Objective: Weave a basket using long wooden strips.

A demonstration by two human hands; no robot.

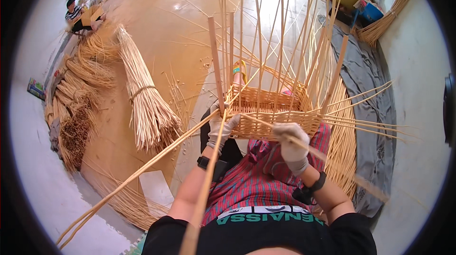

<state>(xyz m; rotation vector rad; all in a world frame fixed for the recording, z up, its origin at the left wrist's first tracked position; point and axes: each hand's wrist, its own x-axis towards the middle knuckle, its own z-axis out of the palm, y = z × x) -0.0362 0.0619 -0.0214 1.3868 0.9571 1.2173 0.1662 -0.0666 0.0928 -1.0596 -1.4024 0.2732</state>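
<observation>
A half-woven wicker basket (280,121), rectangular, rests on my lap with tall upright stakes rising from its sides. My left hand (224,125), in a pale glove, is closed around the basket's near left corner, beside a flat wooden upright (216,62). Long willow rods (156,158) run out from that corner toward the lower left. My right hand (293,148), also gloved, grips a single willow rod (260,121) just in front of the basket's near wall. That rod slants from the left corner down to the right, its far end blurred.
A tied bundle of peeled rods (142,93) lies on the floor to the left, near several more bundles (83,98) along the wall. Loose rods (339,145) lie on a grey cloth (375,160) at the right. Another person (81,16) sits at the far left.
</observation>
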